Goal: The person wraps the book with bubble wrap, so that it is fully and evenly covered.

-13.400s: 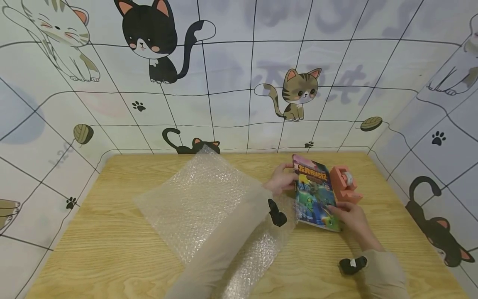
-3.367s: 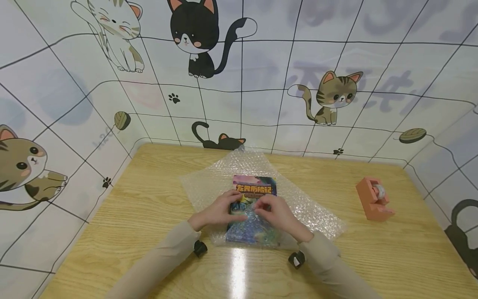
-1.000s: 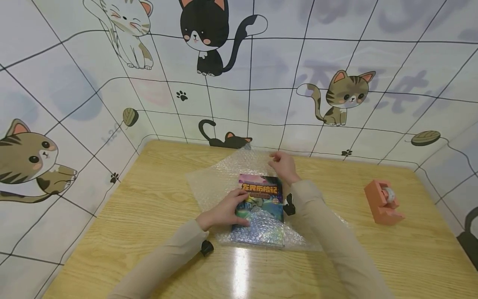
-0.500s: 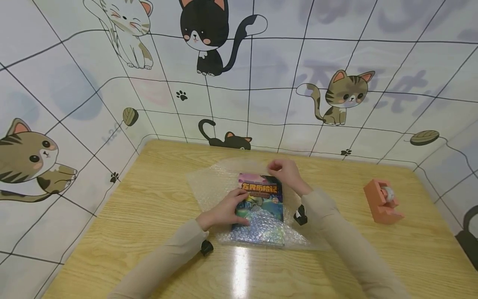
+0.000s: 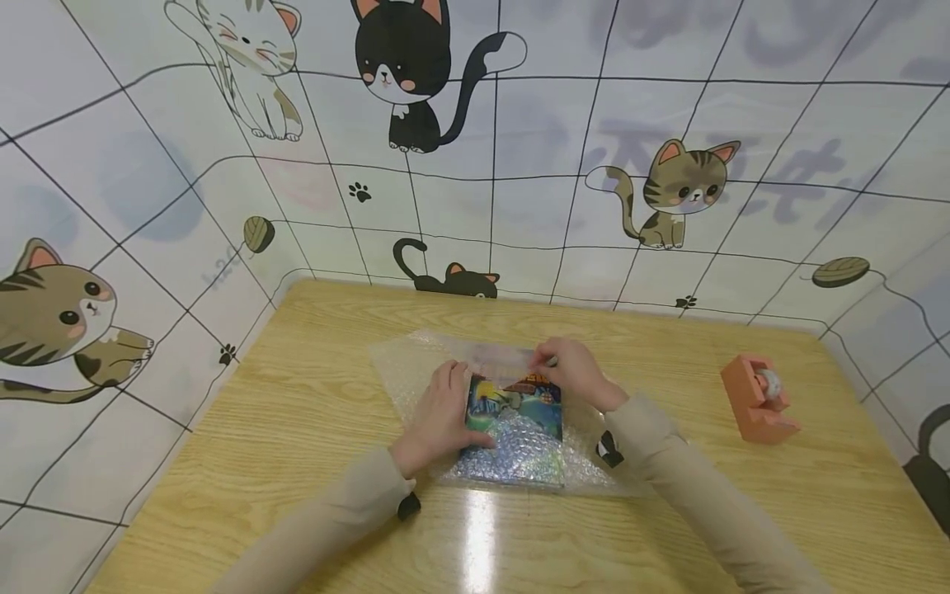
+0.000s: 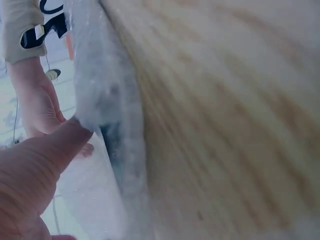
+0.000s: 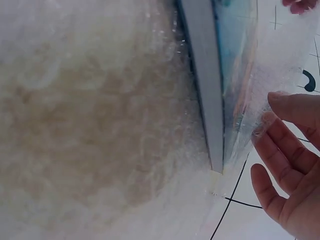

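Observation:
A colourful book [image 5: 517, 398] lies on a sheet of bubble wrap [image 5: 404, 363], its lower half under a folded-up layer. The far flap of the wrap now covers the book's top edge and blurs the title. My left hand [image 5: 435, 419] rests on the book's left side with fingers extended, its thumb pressing on the folded wrap. With thumb and fingertips my right hand [image 5: 577, 373] pinches the far flap near the book's upper right corner. In the right wrist view, the white page edge of the book [image 7: 207, 95] shows beside the wrap and the pinching hand.
A coral-pink tape dispenser [image 5: 757, 404] with a roll of tape stands to the right on the wooden table [image 5: 312, 355]. Cat-patterned cloth walls [image 5: 534, 206] enclose the table at the back and sides.
My right hand has drawn the wrap's far flap toward me, over the top of the book. The left fingers have moved up along the book's left edge. Earlier the book was lifted from beside the dispenser.

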`<state>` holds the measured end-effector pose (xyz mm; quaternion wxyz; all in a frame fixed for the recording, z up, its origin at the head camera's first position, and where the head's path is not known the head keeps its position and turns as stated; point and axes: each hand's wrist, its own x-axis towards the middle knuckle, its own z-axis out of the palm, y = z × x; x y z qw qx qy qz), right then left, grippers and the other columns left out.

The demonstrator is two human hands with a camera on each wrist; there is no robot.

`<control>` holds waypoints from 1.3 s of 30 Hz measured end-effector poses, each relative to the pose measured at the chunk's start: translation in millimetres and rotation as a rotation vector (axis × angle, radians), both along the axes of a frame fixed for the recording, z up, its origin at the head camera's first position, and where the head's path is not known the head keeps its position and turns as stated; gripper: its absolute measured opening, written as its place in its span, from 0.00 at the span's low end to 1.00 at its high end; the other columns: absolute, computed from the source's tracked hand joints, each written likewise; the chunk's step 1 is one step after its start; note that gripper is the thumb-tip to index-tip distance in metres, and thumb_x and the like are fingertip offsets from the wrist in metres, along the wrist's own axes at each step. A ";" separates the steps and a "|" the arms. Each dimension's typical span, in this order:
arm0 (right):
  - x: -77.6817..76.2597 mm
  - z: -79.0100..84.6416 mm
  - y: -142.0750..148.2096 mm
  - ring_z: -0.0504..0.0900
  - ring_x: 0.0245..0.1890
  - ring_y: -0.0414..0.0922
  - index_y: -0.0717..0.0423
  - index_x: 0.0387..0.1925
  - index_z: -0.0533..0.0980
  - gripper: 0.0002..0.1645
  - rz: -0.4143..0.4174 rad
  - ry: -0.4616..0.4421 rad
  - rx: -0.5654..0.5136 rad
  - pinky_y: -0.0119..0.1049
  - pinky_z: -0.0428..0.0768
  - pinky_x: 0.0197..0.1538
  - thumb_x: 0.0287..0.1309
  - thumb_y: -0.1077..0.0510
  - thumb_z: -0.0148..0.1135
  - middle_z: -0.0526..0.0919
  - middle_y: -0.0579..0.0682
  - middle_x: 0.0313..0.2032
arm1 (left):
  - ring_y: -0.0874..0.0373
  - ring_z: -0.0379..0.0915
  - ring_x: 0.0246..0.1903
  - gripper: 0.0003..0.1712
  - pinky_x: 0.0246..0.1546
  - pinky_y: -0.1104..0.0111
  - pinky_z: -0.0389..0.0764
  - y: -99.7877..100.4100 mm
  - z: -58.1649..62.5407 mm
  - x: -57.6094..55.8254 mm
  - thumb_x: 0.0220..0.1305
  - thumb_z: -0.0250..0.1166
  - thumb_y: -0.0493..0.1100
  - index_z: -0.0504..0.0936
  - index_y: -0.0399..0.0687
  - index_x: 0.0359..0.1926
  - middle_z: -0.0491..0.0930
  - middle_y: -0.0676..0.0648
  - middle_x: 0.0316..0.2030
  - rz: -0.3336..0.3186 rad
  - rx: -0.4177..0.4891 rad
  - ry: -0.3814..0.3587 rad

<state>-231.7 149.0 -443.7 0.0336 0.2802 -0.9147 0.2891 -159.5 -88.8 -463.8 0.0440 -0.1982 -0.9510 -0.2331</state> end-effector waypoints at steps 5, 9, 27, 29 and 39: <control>3.9 -3.4 0.1 0.80 0.30 0.47 0.55 0.27 0.82 0.03 0.007 -0.003 0.035 0.40 0.78 0.32 0.53 0.65 0.65 0.82 0.50 0.29 | 0.39 0.47 0.67 0.75 0.67 0.53 0.53 -0.3 1.0 1.0 0.24 0.77 0.68 0.50 0.35 0.69 0.51 0.33 0.66 -0.016 -0.062 0.104; 6.9 -7.0 -0.3 0.79 0.30 0.45 0.54 0.27 0.82 0.04 0.022 0.017 0.071 0.38 0.77 0.32 0.53 0.65 0.66 0.80 0.48 0.29 | 0.40 0.42 0.69 0.69 0.68 0.54 0.49 -3.2 1.0 -2.4 0.34 0.74 0.68 0.54 0.35 0.69 0.48 0.34 0.70 -0.137 -0.132 0.115; 8.5 -13.8 -2.4 0.75 0.28 0.44 0.54 0.27 0.80 0.03 0.048 0.080 0.172 0.36 0.75 0.29 0.52 0.65 0.66 0.76 0.47 0.27 | 0.43 0.56 0.64 0.47 0.65 0.54 0.57 -5.8 3.3 -14.2 0.48 0.70 0.60 0.69 0.36 0.62 0.62 0.36 0.65 -0.345 -0.143 -0.065; 9.8 -12.1 -1.7 0.74 0.27 0.44 0.55 0.27 0.80 0.03 0.058 0.068 0.172 0.36 0.74 0.28 0.53 0.65 0.65 0.76 0.47 0.27 | 0.43 0.56 0.65 0.47 0.65 0.55 0.57 -5.6 3.3 -14.7 0.49 0.70 0.61 0.69 0.36 0.62 0.62 0.37 0.65 -0.342 -0.150 -0.071; 28.3 4.3 18.7 0.77 0.44 0.56 0.64 0.47 0.77 0.15 0.035 -0.112 0.063 0.49 0.77 0.46 0.57 0.63 0.62 0.79 0.58 0.43 | 0.43 0.56 0.65 0.47 0.65 0.55 0.58 -5.7 4.6 -14.0 0.49 0.70 0.61 0.68 0.37 0.63 0.61 0.37 0.65 -0.342 -0.147 -0.085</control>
